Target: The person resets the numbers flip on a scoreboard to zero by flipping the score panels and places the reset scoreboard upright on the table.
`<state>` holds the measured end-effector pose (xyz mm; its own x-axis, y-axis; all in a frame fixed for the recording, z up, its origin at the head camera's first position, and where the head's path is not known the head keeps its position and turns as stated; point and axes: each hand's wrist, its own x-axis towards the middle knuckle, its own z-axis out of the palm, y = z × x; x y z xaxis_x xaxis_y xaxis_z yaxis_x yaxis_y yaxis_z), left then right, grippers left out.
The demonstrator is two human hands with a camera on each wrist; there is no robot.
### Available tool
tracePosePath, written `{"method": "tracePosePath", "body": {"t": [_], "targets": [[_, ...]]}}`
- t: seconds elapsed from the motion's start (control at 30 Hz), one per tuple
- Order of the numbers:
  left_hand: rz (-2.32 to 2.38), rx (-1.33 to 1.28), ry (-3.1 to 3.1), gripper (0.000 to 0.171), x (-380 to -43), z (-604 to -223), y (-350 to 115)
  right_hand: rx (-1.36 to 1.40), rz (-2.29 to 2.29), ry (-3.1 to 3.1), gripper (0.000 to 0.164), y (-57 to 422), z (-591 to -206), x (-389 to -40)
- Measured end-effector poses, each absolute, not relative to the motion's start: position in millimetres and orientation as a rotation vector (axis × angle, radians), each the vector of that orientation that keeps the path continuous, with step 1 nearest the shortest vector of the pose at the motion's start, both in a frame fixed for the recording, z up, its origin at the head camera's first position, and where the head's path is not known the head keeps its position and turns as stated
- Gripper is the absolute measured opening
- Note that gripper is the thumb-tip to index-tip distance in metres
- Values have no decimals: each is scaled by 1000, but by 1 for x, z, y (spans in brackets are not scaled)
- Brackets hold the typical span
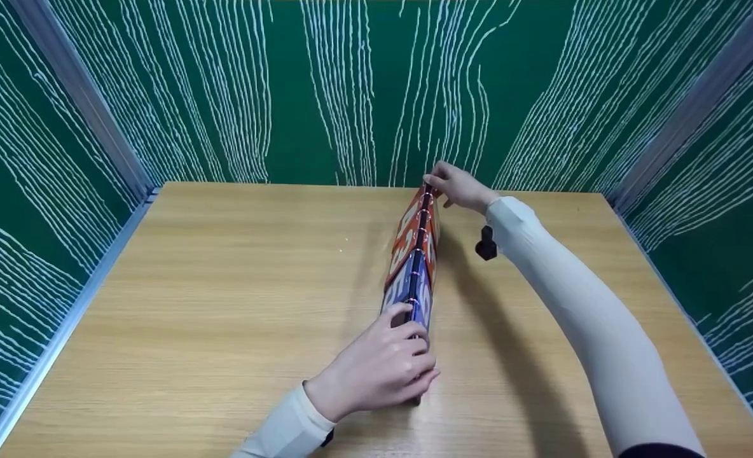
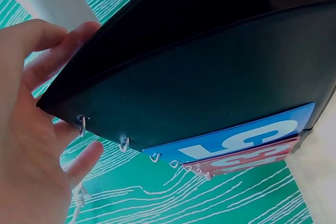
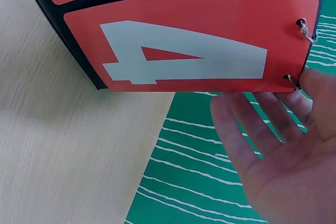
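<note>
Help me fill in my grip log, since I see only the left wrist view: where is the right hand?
Observer: In the head view, the right hand grips the far end of the black stand.

Operator: Which digit lies closest to that hand?

Observer: The right wrist view shows a red card there, bearing a white 4.

Operator: Anything worn near that wrist?

Observer: The head view shows a small black piece beside the pale sleeve; I can't tell what it is.
</note>
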<state>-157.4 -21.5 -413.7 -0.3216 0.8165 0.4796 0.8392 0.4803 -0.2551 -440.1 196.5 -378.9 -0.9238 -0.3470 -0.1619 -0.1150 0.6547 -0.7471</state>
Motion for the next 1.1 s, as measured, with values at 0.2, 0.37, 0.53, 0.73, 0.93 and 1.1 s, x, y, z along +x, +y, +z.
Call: {"method": "tracePosePath", "body": {"t": [0.2,0.37,0.53,0.73,0.93,1.1], "targets": [[-54,-1361,-2200,25,-156,-413,-21,-384,-1129,2582,33,196,-378,-440],[-54,-1371,-2201,26,-155,-413,-21,-382,-1126,2582,31,196,-380,-441],[-36,-1366,-2166,26,-156,-414,-20,-396,-1120,2593,31,196,-380,-442],[-41,-1370,-2153,25,-156,-414,-20,-390,-1118,2593,29,196,-380,-441],[-83,-1389,-2180,25,-156,-412,-21,-382,-1121,2584,31,196,-379,-440],[-146,-1402,-2206,25,-156,-409,-22,-377,-1131,2577,33,196,-379,-441]]}}
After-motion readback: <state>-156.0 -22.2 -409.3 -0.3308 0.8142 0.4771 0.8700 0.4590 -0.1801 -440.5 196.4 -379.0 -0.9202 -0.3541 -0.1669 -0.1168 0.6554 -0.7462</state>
